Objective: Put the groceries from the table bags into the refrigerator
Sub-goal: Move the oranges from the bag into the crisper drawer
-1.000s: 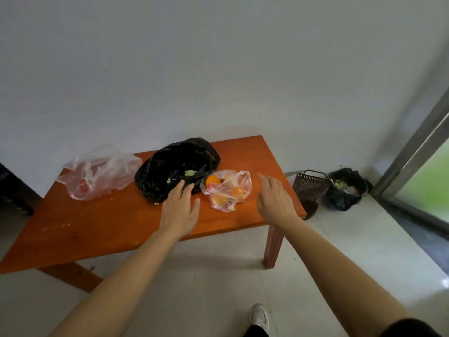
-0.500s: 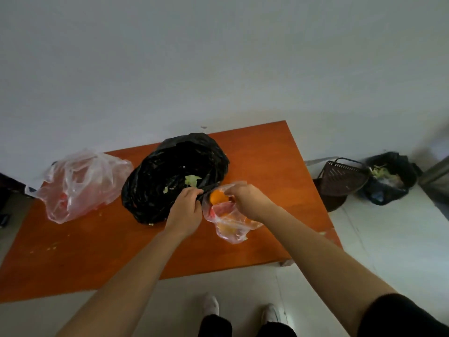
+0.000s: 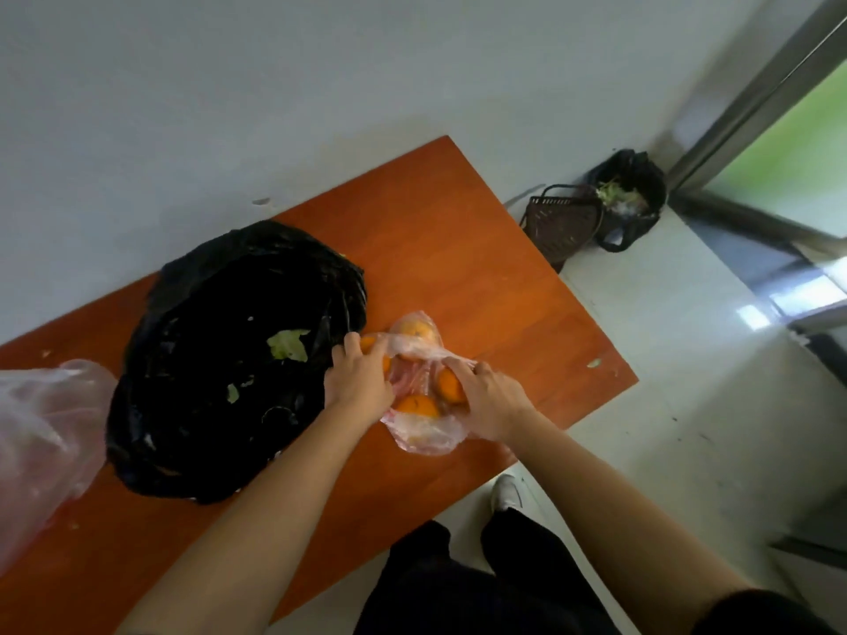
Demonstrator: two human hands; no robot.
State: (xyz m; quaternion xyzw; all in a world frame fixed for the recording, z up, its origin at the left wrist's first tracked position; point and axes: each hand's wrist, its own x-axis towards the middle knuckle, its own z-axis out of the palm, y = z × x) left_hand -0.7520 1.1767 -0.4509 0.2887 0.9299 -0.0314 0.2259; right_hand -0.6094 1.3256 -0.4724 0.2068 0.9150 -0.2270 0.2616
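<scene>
A small clear plastic bag point(image 3: 424, 433) holding several oranges point(image 3: 416, 405) lies on the orange wooden table point(image 3: 481, 268). My left hand point(image 3: 360, 382) grips the bag's left edge. My right hand point(image 3: 490, 401) grips its right side, fingers over an orange. Left of them sits a large black plastic bag point(image 3: 229, 359), open on top, with green leaf scraps point(image 3: 288, 343) inside. A second clear bag point(image 3: 41, 433) with something reddish in it lies at the table's left edge. No refrigerator is in view.
A white wall runs behind the table. On the pale floor at the right stand a dark woven basket point(image 3: 561, 220) and a black bag of scraps point(image 3: 630, 199), next to a metal door frame point(image 3: 756, 98). My legs and a white shoe point(image 3: 506, 492) show below the table's near edge.
Both hands went from hovering open above the table to gripping the bag of oranges on either side. My head has moved closer and tilted, so the table looks slanted.
</scene>
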